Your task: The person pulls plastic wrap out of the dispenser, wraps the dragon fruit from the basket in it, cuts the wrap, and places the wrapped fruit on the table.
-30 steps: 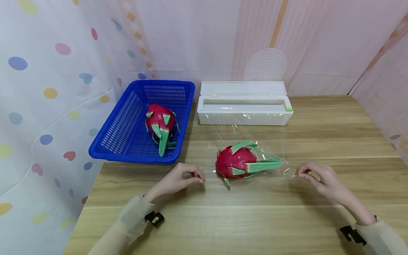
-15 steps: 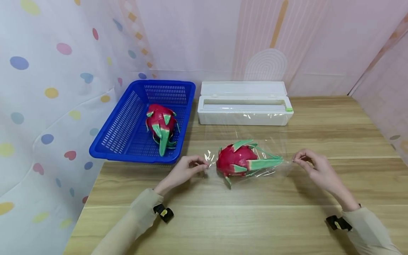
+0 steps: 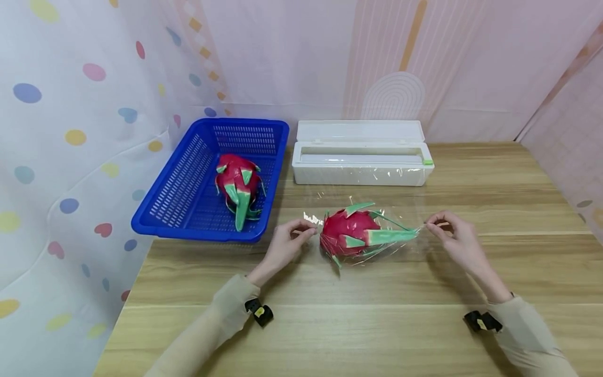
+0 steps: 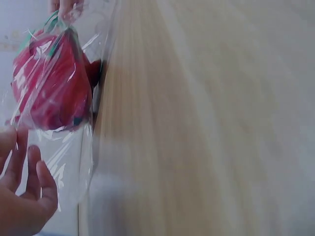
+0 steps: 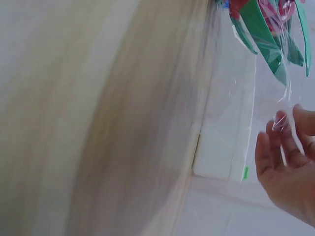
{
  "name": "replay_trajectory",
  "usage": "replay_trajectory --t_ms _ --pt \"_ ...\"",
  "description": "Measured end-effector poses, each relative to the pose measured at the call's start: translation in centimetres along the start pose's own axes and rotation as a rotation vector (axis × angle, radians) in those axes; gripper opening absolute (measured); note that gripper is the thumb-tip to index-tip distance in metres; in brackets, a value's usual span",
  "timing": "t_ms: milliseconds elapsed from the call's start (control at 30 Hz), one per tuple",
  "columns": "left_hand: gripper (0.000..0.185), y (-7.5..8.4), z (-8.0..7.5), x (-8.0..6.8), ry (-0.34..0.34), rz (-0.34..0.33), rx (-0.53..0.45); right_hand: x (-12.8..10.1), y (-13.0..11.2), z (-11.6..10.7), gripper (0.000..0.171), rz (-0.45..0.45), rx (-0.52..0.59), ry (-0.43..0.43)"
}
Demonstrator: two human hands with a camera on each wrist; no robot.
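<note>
Both hands have moved away from the near edge and lifted since a second ago, carrying the near edge of the cling film up and over the dragon fruit; the sheet, flat on the tabletop before, now drapes the fruit, so the wrapping looks to be at its first fold. Left hand: thumb and fingers closed in a pinch on the film's left corner, just left of the fruit. Right hand: same pinch on the right corner, near the green leaf tips. Fruit lies at mid tabletop, on its side, tips pointing right. Far left, a blue basket holds a second dragon fruit; far centre, the white film dispenser stands with its lid open.
</note>
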State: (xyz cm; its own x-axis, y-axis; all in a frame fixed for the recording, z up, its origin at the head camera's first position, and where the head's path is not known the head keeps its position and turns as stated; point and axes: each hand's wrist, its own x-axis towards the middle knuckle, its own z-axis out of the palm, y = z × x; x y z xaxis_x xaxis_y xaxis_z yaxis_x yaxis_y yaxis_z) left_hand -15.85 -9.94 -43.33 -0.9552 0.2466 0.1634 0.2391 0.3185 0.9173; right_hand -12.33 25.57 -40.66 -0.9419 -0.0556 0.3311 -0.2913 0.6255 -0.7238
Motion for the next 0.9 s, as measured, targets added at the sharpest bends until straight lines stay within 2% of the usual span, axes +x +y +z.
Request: replay_trajectory --t_ms 233,433,567,767,900 --pt "0.011 0.6 1.0 0.5 0.092 -0.021 0.069 0.7 -0.7 0.8 0.008 0.067 -0.039 0.024" --pt "0.009 0.7 1.6 0.7 0.129 0.024 0.072 1.1 -1.2 1.4 0.005 0.066 -0.075 0.046" --pt "0.008 0.8 1.8 0.8 0.145 0.034 0.081 1.4 -1.5 1.7 0.008 0.105 -0.027 0.023" --pt "0.011 1.0 1.8 0.8 0.144 0.047 0.105 1.5 -1.9 1.8 0.016 0.195 0.092 -0.061" --pt "0.013 1.1 1.9 0.6 0.139 0.035 0.070 1.2 -1.9 1.6 0.021 0.180 0.138 -0.101"
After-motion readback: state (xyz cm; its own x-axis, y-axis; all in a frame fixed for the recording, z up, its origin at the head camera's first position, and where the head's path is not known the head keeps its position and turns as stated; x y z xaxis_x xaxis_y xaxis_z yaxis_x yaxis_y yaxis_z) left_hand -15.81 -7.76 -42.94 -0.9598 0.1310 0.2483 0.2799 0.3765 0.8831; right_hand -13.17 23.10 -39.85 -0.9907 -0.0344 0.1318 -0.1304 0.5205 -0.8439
